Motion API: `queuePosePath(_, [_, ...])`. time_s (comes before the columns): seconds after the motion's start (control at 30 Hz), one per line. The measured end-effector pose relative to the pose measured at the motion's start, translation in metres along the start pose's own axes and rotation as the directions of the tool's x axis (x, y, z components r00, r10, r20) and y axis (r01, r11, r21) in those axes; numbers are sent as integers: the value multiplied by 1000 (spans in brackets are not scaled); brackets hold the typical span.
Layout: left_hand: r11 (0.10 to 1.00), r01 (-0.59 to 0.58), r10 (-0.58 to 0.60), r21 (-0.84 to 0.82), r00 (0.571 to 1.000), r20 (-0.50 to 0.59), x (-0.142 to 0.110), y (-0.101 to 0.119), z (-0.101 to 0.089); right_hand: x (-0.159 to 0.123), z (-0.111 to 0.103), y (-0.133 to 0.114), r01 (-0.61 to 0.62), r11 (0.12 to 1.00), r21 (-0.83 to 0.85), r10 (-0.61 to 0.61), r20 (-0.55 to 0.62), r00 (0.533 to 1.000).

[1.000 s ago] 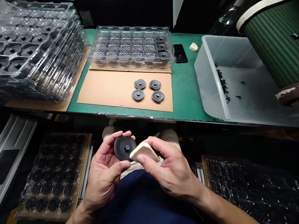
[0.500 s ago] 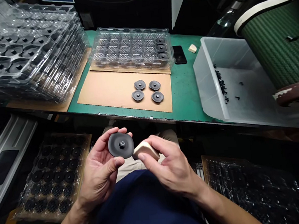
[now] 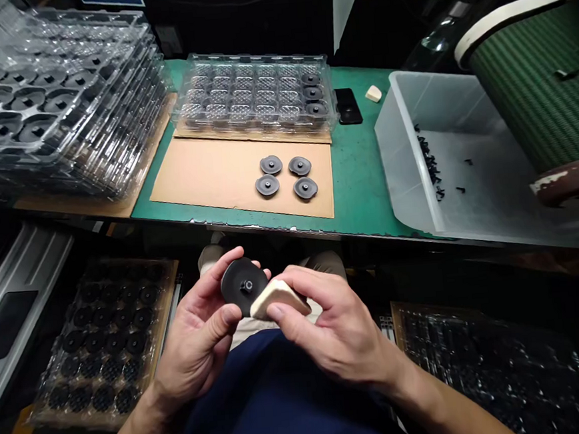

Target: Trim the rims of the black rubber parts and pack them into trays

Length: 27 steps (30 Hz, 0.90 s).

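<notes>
My left hand (image 3: 198, 331) grips a dark, rounded plastic disc (image 3: 235, 281) by its edge, thumb in front and fingers behind. A small post stands up at the disc's centre. Pinched in my right hand (image 3: 332, 314) is a cream sponge pad (image 3: 278, 298), whose left end lies against the disc's lower right edge. Both hands are above my lap, in front of the bench. Several similar discs (image 3: 267, 185) lie post up on a cardboard sheet (image 3: 206, 173) ahead of them.
A clear blister tray (image 3: 255, 123) behind the cardboard holds a few discs at its right end. Stacked filled trays (image 3: 113, 137) stand left. To the right are a phone (image 3: 348, 107), another cream pad (image 3: 373, 93), a translucent bin (image 3: 406, 168) with small black pieces, and a green drum (image 3: 540, 83).
The disc has turned and shifted slightly right in my left hand. My right hand has tilted the sponge pad and brought it further left, overlapping the disc's edge.
</notes>
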State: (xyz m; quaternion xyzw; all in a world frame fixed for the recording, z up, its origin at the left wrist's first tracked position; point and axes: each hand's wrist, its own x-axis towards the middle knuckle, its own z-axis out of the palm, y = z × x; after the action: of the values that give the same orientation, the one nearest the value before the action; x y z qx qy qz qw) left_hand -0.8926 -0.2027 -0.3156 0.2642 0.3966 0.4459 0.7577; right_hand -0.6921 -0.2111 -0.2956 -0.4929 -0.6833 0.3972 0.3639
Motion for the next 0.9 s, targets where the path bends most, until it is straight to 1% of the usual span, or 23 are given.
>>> queuePosePath(0.07, [1000,9,-9,5,1000,-11,1,0,-2,1,0,2,40,995,-94,-49,-97,994])
queuePosePath(0.1, [1000,19,-19,2,1000,-25,1,-1,-4,2,0,3,47,991,-122,-61,-117,991])
queuePosePath(0.13, [999,34,-34,-9,999,-35,2,-2,-5,2,0,5,50,992,-116,-60,-88,994])
queuePosePath(0.2, [996,71,-73,-45,997,-40,3,-3,-7,1,0,9,49,996,-71,-47,36,998])
queuePosePath(0.23, [994,90,-92,-60,995,-36,4,-3,-8,1,1,11,57,996,-75,-52,71,996])
queuePosePath(0.27, [992,104,-106,-70,994,-34,4,-3,-8,0,1,13,74,991,-111,-66,69,995])
queuePosePath(0.33, [989,126,-128,-75,991,-35,5,-3,-9,-1,2,17,107,966,-235,-111,-4,994])
queuePosePath(0.4, [987,140,-144,-79,989,-46,6,-3,-8,-2,4,18,113,945,-305,-135,-53,989])
queuePosePath(0.47, [986,139,-145,-94,987,-63,6,-3,-7,-4,6,16,78,958,-275,-97,-55,994])
queuePosePath(0.57, [982,146,-156,-119,985,-77,5,-2,-3,-6,6,12,-22,990,-141,23,2,1000])
queuePosePath(0.6, [981,152,-162,-121,984,-77,5,-2,-2,-6,6,12,-39,991,-132,39,3,999])
queuePosePath(0.7, [980,156,-165,-122,984,-70,5,-1,0,-5,4,12,-34,975,-219,14,-92,996])
queuePosePath(0.73, [980,151,-161,-128,984,-75,4,0,0,-5,3,13,-25,974,-226,5,-88,996])
queuePosePath(0.83, [978,165,-177,-130,980,-87,4,2,0,-5,2,15,15,984,-176,-13,13,1000])
queuePosePath(0.9, [973,203,-211,-107,975,-65,4,2,1,-5,2,16,44,971,-236,-47,-5,999])
